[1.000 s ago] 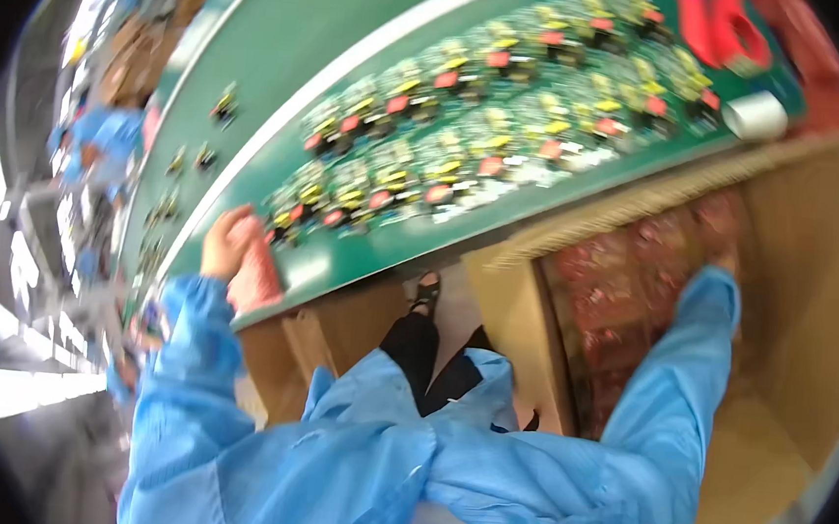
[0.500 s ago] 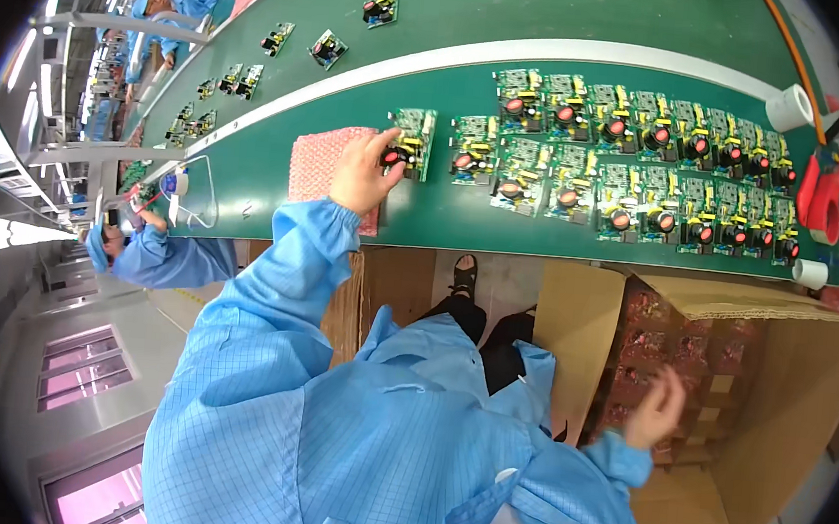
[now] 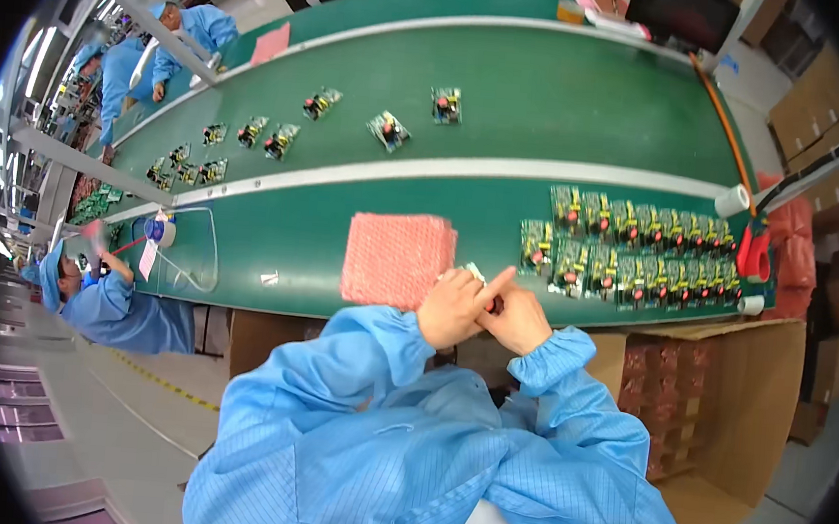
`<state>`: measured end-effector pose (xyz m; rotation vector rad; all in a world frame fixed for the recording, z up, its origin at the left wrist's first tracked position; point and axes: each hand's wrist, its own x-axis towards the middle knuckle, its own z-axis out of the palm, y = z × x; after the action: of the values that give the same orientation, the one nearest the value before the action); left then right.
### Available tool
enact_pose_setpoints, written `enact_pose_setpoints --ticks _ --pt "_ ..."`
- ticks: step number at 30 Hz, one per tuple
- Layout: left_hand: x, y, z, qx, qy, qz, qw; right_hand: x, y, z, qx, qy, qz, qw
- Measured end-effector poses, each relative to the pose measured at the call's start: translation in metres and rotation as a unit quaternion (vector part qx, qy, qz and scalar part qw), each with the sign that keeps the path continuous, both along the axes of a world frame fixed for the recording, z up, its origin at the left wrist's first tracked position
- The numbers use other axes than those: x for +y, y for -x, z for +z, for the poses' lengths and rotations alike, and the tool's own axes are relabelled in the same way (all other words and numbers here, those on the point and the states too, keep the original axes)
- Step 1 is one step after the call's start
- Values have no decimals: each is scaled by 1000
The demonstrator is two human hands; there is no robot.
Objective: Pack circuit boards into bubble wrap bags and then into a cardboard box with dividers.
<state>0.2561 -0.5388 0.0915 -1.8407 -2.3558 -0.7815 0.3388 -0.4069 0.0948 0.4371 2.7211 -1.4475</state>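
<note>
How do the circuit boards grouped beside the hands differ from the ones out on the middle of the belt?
The grouped boards sit packed edge to edge in rows on the near green strip; the belt boards lie singly, well apart, beyond the white stripe. The grouped boards are squared up alike, while the belt boards are turned at differing angles. The grouped boards lie close to the right hand and left hand; the belt boards lie farther off. Both kinds are small green boards with red and yellow parts.

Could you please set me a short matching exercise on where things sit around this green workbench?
Things:
1. pink bubble-wrap pad
2. white tape roll
3. open cardboard box
4. rows of circuit boards

Places:
A. below the bench edge, on the person's right
B. just left of the two hands
C. between the pad and the red tool
D. by the orange cable at the right end

Pairs: 1-B, 2-D, 3-A, 4-C
</note>
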Motion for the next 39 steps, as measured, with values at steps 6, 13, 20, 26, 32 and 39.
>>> enact_pose_setpoints --ticks 6,13,20,26,32,39 --pt "-53 36 -20 -62 -59 122 989 11 -13 -16 142 -70 -174 972" --pt "-93 76 -126 -165 -34 199 965 -10 -13 -3 113 -20 -168 979" --pt "-83 85 -90 -130 -182 233 946 -23 13 3 205 -126 -117 964" --pt "-93 98 -74 -123 -165 136 969 -30 33 -8 130 -158 48 978" --pt "-99 95 -77 -154 -160 98 970 -39 47 -15 49 -75 -14 996" --pt "-99 98 -68 -187 -155 105 964 -37 52 -55 209 -106 -23 972"
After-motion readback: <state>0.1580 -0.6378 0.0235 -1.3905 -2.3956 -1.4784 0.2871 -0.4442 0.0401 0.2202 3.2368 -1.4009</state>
